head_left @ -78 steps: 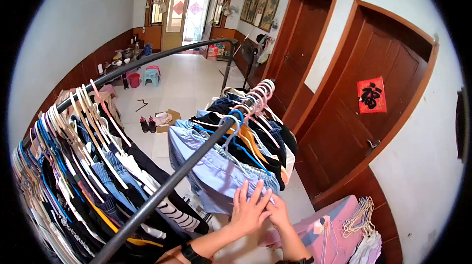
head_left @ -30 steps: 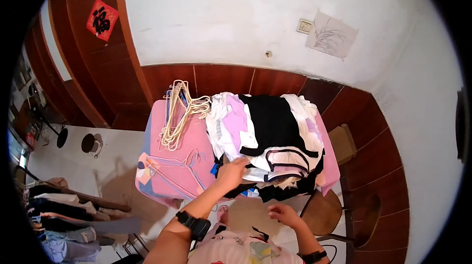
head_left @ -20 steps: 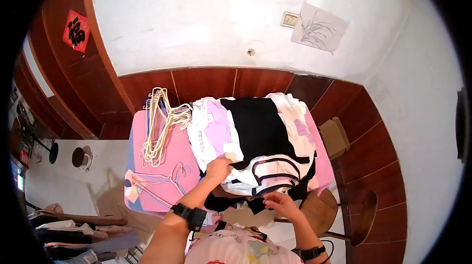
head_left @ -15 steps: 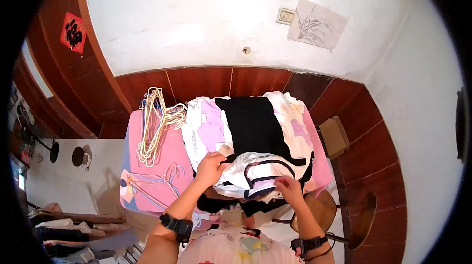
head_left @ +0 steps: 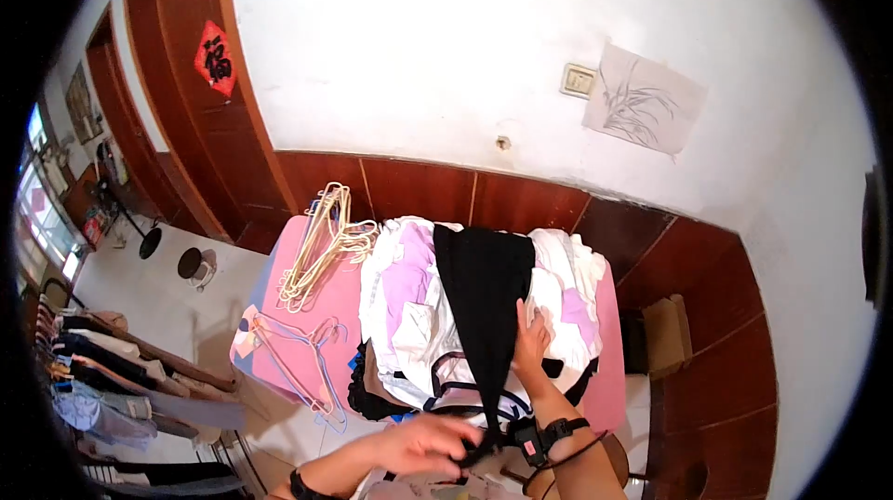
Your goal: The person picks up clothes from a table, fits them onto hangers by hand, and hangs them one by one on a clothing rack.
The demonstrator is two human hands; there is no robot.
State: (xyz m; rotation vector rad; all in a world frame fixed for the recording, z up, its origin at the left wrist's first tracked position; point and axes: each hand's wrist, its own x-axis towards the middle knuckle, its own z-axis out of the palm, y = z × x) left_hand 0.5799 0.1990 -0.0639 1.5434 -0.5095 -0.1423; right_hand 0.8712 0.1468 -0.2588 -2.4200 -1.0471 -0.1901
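Note:
A black garment (head_left: pixel 488 281) lies over the pile, its near end drawn into a narrow point toward my body. My left hand (head_left: pixel 428 444), slightly blurred, is closed on that near end. My right hand (head_left: pixel 532 340) rests at the black garment's right edge, fingers stretched out over the white clothes. Beneath the black garment is a white garment with dark trim (head_left: pixel 451 374). A lilac and white garment (head_left: pixel 406 277) lies at the pile's left. Dark ruffled cloth (head_left: pixel 367 393) hangs at the near left of the pile.
A bundle of cream hangers (head_left: pixel 321 244) and several loose pastel hangers (head_left: pixel 307 356) lie on the pink table cover (head_left: pixel 288 342). A cardboard box (head_left: pixel 667 337) stands at the right. Clothes hang on a rack (head_left: pixel 139 370) at the lower left; a stool (head_left: pixel 191 264) stands beyond.
The black garment's near end has been pulled toward me, over the dark-trimmed white garment. Both hands have left that garment; my left moved nearer my body, my right upward. The view has shifted.

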